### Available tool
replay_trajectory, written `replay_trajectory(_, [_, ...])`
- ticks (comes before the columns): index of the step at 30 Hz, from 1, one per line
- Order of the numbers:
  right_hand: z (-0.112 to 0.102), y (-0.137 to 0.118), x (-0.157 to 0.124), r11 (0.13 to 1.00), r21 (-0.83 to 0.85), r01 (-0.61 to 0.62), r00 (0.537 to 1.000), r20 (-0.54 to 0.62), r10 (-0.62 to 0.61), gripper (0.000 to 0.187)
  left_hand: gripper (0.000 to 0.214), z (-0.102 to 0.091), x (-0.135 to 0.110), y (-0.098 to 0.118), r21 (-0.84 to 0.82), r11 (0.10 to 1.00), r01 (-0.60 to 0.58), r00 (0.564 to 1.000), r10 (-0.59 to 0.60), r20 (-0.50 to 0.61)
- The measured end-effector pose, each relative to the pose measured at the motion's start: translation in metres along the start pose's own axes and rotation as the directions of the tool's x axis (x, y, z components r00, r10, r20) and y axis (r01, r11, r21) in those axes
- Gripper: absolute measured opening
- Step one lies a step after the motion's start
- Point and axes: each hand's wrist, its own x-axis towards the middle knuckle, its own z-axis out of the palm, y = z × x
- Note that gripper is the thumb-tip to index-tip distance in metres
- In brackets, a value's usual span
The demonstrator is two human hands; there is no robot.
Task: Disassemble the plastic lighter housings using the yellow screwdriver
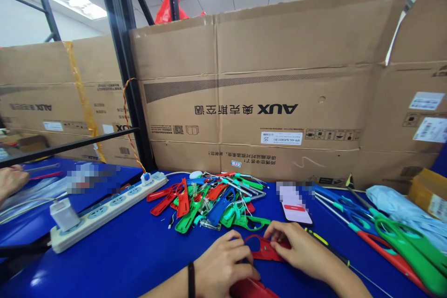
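Blue tabletop [111, 265]; left hand [223, 260] clasps red part [254, 289], right hand [300, 247] pinches handle [264, 251].

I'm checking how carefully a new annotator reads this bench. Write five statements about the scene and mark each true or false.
1. The right hand holds a flat red plastic piece with a rounded hole. True.
2. The left hand is empty. False: it holds a glossy red plastic piece, cut off by the picture's lower edge.
3. A black wristband is on the left wrist. True.
4. The slim rectangular smartphone lies left of the mixed heap of coloured plastic and metal parts. False: it lies right of the heap.
5. A blocky white charger sits in the long white power strip. True.
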Motion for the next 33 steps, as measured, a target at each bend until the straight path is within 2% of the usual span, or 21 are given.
replay_trajectory(3, [0.000, 0.007, 0.001, 1.000, 0.024, 0.010, 1.000, 0.000, -0.010, 0.021, 0.031, -0.008, -0.005, 0.006, -0.006, 0.999, 0.035, 0.999, -0.035, -0.021])
replay_trajectory(6, [-0.002, 0.007, -0.001, 0.999, -0.020, -0.027, 1.000, 0.006, 0.027, 0.022, 0.028, -0.022, -0.014, 0.014, 0.011, 0.997, 0.083, 0.996, -0.083, 0.025])
replay_trajectory(8, [-0.004, 0.002, -0.003, 0.997, -0.064, -0.051, 0.999, -0.019, 0.049, 0.019, 0.027, -0.031, -0.022, 0.019, 0.045, 0.989, 0.138, 0.989, -0.140, 0.046])
replay_trajectory(11, [-0.003, -0.011, -0.005, 0.997, -0.073, -0.022, 0.998, -0.056, 0.017, 0.019, 0.024, -0.039, -0.032, 0.023, 0.102, 0.972, 0.212, 0.976, -0.216, 0.037])
replay_trajectory(14, [0.003, -0.022, -0.007, 1.000, -0.025, 0.007, 1.000, 0.017, -0.007, 0.042, 0.025, -0.043, -0.038, 0.021, 0.124, 0.963, 0.241, 0.969, -0.246, 0.031])
replay_trajectory(17, [0.012, -0.025, -0.005, 0.999, -0.004, 0.047, 0.999, 0.023, -0.047, 0.033, 0.030, -0.044, -0.035, 0.016, 0.087, 0.962, 0.258, 0.966, -0.259, 0.010])
replay_trajectory(20, [0.022, -0.025, 0.000, 0.995, 0.022, 0.098, 0.995, -0.013, -0.098, 0.027, 0.032, -0.043, -0.025, 0.008, 0.015, 0.954, 0.299, 0.952, -0.297, -0.066])
replay_trajectory(22, [0.025, -0.026, 0.003, 0.992, 0.026, 0.127, 0.992, -0.032, -0.126, 0.026, 0.031, -0.039, -0.015, 0.001, -0.031, 0.925, 0.380, 0.916, -0.381, -0.123])
replay_trajectory(24, [0.026, -0.027, 0.005, 0.988, 0.012, 0.154, 0.986, -0.058, -0.153, 0.021, 0.034, -0.034, -0.005, -0.006, -0.058, 0.863, 0.502, 0.845, -0.504, -0.181])
replay_trajectory(26, [0.022, -0.030, 0.005, 0.985, -0.008, 0.171, 0.982, -0.087, -0.171, 0.016, 0.026, -0.030, 0.002, -0.011, -0.053, 0.818, 0.572, 0.793, -0.569, -0.218])
replay_trajectory(28, [0.018, -0.034, 0.002, 0.985, -0.016, 0.172, 0.981, -0.085, -0.173, 0.012, 0.015, -0.030, 0.003, -0.017, -0.019, 0.805, 0.593, 0.777, -0.578, -0.250])
replay_trajectory(29, [0.016, -0.036, 0.001, 0.985, -0.008, 0.172, 0.983, -0.066, -0.172, 0.013, 0.018, -0.032, 0.000, -0.022, -0.007, 0.793, 0.609, 0.762, -0.587, -0.273])
replay_trajectory(30, [0.014, -0.037, -0.001, 0.985, 0.005, 0.170, 0.985, -0.037, -0.170, 0.019, 0.023, -0.035, -0.003, -0.027, -0.004, 0.776, 0.631, 0.740, -0.603, -0.299])
replay_trajectory(32, [0.013, -0.039, -0.005, 0.987, 0.030, 0.156, 0.987, 0.040, -0.157, 0.041, 0.027, -0.046, -0.015, -0.041, -0.055, 0.708, 0.704, 0.653, -0.676, -0.340])
replay_trajectory(33, [0.013, -0.039, -0.006, 0.989, 0.035, 0.142, 0.986, 0.077, -0.144, 0.051, 0.024, -0.053, -0.021, -0.049, -0.071, 0.689, 0.721, 0.632, -0.696, -0.341])
